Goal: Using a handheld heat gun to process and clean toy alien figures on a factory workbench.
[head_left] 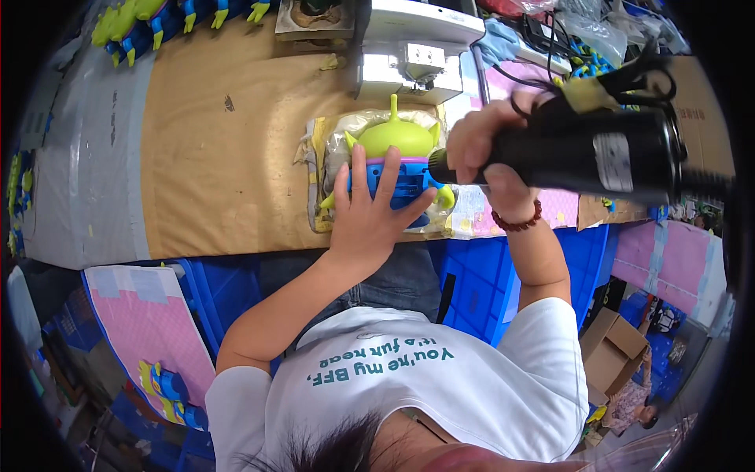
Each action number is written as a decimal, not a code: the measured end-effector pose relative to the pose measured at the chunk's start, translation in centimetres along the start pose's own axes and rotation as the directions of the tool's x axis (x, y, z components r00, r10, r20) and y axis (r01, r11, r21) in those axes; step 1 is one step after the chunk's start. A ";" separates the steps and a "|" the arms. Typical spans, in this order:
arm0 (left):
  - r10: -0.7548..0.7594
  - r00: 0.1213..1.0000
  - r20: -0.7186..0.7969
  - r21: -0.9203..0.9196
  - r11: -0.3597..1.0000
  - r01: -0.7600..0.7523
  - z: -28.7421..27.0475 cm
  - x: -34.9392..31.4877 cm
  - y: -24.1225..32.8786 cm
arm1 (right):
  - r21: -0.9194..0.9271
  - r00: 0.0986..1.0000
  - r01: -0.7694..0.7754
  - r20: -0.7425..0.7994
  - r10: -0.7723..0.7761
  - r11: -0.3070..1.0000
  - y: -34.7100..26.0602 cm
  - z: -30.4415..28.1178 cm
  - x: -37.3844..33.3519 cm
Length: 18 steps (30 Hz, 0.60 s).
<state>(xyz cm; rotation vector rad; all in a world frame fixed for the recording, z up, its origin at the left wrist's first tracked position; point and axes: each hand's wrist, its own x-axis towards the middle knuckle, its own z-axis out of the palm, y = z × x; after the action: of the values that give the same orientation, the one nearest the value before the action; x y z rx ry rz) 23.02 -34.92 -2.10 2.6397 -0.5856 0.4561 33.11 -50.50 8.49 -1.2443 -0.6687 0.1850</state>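
Note:
A toy figure with a lime-green head, pointed ears, one antenna and a blue body lies on a plastic-wrapped pad near the table's front edge. My left hand rests over the blue body with its fingers stretched and spread, the fingertips reaching the head. My right hand is wrapped round the front of a black electric screwdriver, held nearly level. Its nose points left at the body's right side. Whether the tip touches the toy cannot be made out.
Behind the pad stands a white machine, with a metal block beside it. Green-and-blue toy parts lie far left. Black cable loops above the screwdriver. Blue crates sit below the table; another person is lower right.

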 end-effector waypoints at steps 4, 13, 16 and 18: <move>0.003 1.000 -0.029 0.053 0.999 -0.002 0.2 0.0 -0.1 | 0.046 0.982 0.141 0.122 -0.145 0.989 0.7 -0.6 0.4; -0.006 0.994 -0.107 0.078 0.997 0.015 0.7 0.1 -0.1 | 0.239 0.948 0.132 0.255 -0.193 0.962 0.5 -1.9 1.4; -0.019 0.995 -0.098 0.074 0.997 0.026 0.7 0.0 0.0 | 0.203 0.922 0.216 0.281 -0.268 0.955 0.7 -1.1 1.4; -0.018 0.995 -0.099 0.041 0.999 0.022 0.6 0.0 0.0 | 0.105 0.905 0.268 0.314 -0.288 0.958 0.7 -0.6 1.4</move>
<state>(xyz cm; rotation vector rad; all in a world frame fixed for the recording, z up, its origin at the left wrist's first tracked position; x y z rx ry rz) 23.19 -35.19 -2.63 2.6426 -0.5232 0.5952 34.74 -50.08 8.26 -1.0552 -1.1142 0.1734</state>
